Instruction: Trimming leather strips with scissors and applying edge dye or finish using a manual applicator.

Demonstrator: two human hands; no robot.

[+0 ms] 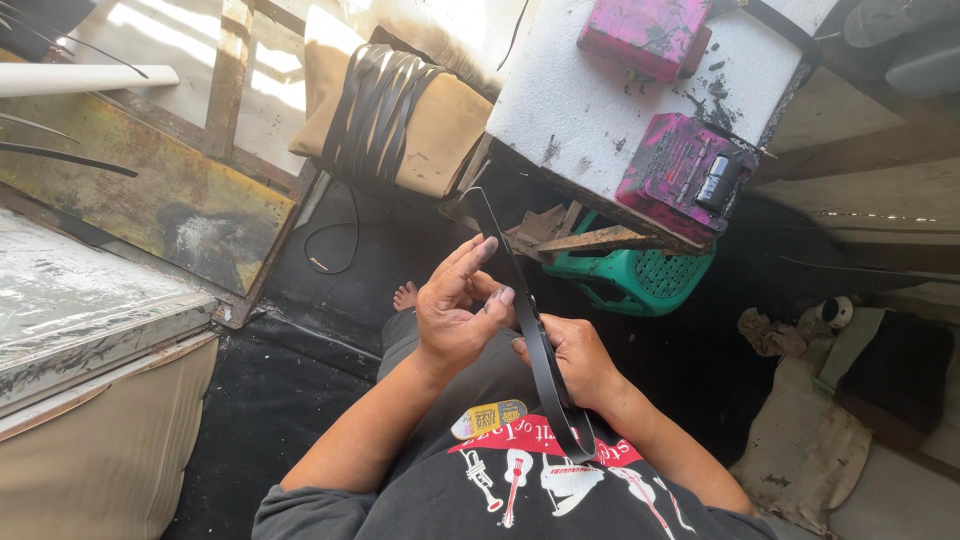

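Both hands pinch a long black leather strap over the lap: right hand grips its lower part, left hand presses its middle. Beyond, stained pink blocks sit on a white foam table, near its far edge.

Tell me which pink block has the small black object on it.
The nearer pink block, at the white slab's front corner; the far one carries none.

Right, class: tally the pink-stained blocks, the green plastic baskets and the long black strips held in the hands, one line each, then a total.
Pink-stained blocks on the white slab: 2
Green plastic basket: 1
Long black strip, held by left hand and right hand: 1
Total: 4
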